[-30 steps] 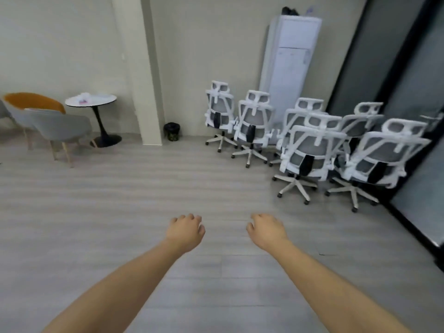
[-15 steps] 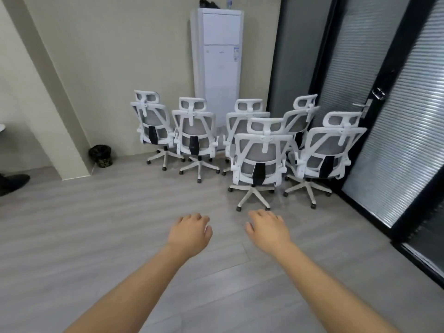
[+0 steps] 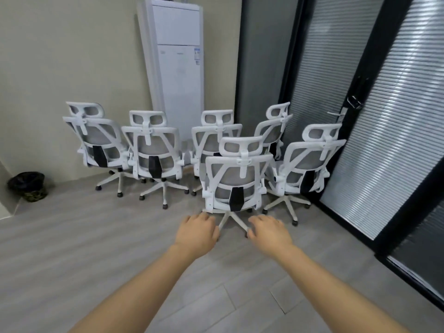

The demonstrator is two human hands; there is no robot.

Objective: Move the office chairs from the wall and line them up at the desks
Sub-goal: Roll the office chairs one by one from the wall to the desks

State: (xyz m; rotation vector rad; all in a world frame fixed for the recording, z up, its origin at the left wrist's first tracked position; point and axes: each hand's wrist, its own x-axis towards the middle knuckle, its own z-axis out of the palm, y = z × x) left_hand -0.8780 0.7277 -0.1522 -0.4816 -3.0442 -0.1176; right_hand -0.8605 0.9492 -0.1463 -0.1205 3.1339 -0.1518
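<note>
Six white office chairs (image 3: 236, 179), backs toward camera, are grouped by the wall beside a standing air conditioner (image 3: 176, 68). Left hand (image 3: 197, 233) and right hand (image 3: 270, 233) are extended toward the nearest chair, fingers loosely curled, nothing grasped.

Bare floor (image 3: 96, 248) lies open before the nearest chair (image 3: 236, 179); other chairs (image 3: 153, 152) crowd behind and beside it.

Office chairs, white frame with grey mesh: six. One nearest chair (image 3: 236, 181) at 12 o'clock; four in the back row (image 3: 153, 152); one by the glass (image 3: 305, 164) at 1 o'clock. Standing air conditioner (image 3: 179, 68): one. Bin with black liner (image 3: 27, 186), 10 o'clock: one. Bare hands: two, left hand (image 3: 197, 233), right hand (image 3: 270, 233).
</note>
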